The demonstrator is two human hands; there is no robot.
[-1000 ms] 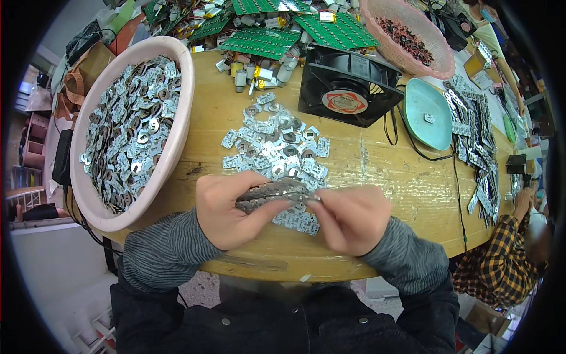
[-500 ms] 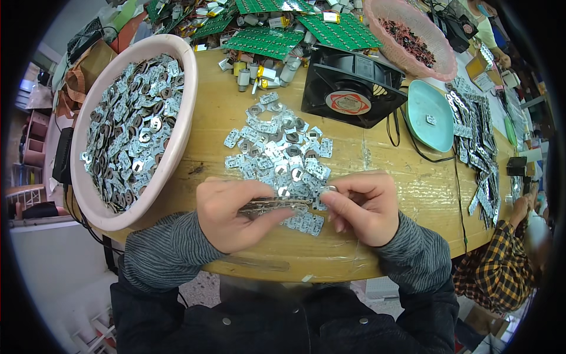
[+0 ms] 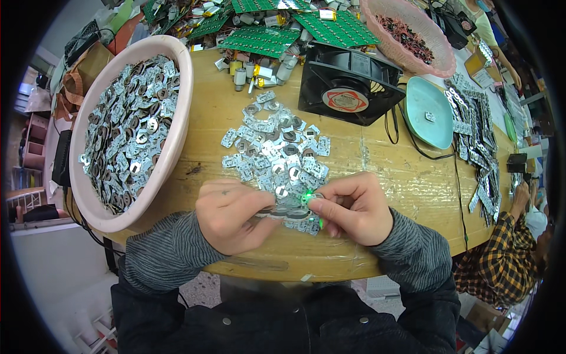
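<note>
Both my hands work above the near edge of a pile of small silvery circuit boards [image 3: 274,144]. My left hand [image 3: 233,213] is closed on a thin strip of small circuit boards [image 3: 288,213] with round dark parts along it. At the strip's right end, my right hand [image 3: 358,207] pinches a small round metallic piece [image 3: 318,196], mostly hidden by the thumb and finger; it looks like a coin cell. A green light [image 3: 306,198] glows beside those fingertips, at the end of the strip.
A pink basin [image 3: 187,112] full of similar boards stands left. Behind the pile sit a black fan [image 3: 354,82], green circuit panels [image 3: 262,41] and a pink basket [image 3: 448,65]. A turquoise tray [image 3: 417,127] and stacked metal strips [image 3: 483,159] lie right, near a person in a checked sleeve [image 3: 501,259].
A green light has come on at the strip's right end. The strip has tilted, now showing its round parts, and my right hand has shifted slightly left against it.
</note>
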